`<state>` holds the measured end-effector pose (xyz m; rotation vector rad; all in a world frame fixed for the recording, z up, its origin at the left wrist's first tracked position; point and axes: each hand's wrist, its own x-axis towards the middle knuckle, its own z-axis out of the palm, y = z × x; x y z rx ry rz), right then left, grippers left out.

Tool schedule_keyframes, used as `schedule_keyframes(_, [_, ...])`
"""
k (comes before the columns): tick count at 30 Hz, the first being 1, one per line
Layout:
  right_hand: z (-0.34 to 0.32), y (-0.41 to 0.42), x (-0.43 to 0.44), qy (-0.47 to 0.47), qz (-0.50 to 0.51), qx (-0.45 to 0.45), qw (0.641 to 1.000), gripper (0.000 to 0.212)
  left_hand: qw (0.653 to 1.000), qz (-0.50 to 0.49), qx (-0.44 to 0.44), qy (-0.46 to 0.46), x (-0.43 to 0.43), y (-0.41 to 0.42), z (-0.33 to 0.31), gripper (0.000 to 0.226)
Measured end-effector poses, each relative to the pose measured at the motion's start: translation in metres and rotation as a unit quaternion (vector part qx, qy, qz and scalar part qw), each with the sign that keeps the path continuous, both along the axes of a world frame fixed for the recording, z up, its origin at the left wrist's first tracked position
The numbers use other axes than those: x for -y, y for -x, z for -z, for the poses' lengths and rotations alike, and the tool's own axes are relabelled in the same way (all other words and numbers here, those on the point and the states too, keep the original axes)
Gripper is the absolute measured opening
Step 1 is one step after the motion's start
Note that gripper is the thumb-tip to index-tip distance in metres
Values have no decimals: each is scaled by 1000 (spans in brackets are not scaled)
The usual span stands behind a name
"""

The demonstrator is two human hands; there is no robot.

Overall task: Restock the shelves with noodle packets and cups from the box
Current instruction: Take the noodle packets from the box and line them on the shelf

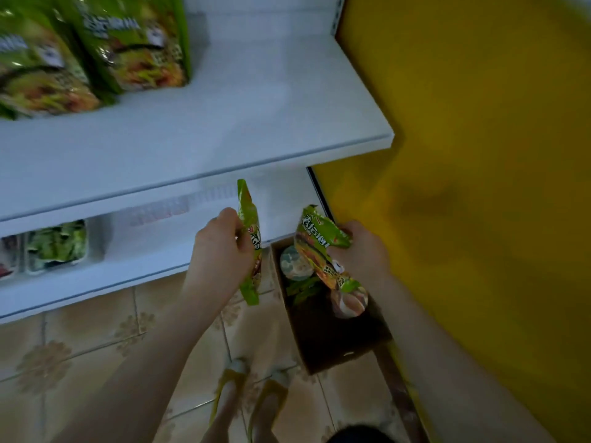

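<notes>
The yellow slippers [235,386] at the lower edge are blurred. The left hand [224,251] is curled round a green noodle packet [250,238], held upright and edge-on, so its face is hidden. The right hand [363,249] grips the top of a second packet [321,251], which hangs over the cardboard box [342,358] on the floor beside the yellow wall [479,155]. This packet covers part of the contents; two cups [293,263] show, and the rest is dark. On the lower shelf [144,270], blurred packs [56,244] sit at the left. On the upper shelf [240,123], the standing green packets [134,46] are cut off by the frame.
</notes>
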<state>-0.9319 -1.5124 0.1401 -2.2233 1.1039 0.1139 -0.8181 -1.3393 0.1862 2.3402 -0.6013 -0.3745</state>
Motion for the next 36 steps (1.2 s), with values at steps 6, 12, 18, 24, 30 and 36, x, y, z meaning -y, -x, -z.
schedule_keyframes(6, [-54,-46,-25,-19,-53,53,997,36,995,-81,23,51,-48,-18,-47,10])
schedule_keyframes(12, [-90,-109,-62,-13,-116,103,988,29,982,-151,57,99,-97,-49,-80,10])
schedule_keyframes(18, [-113,-174,-104,6,-147,133,980,32,965,-211,85,132,-145,-95,-94,7])
schedule_keyframes(24, [-118,-230,-131,12,-158,167,973,33,953,-251,91,143,-183,-141,-92,9])
schedule_keyframes(30, [-109,-271,-142,-6,-165,191,968,32,937,-293,84,170,-197,-171,-80,4])
schedule_keyframes(36, [-98,-306,-140,-8,-179,208,961,35,924,-320,92,186,-192,-193,-67,4])
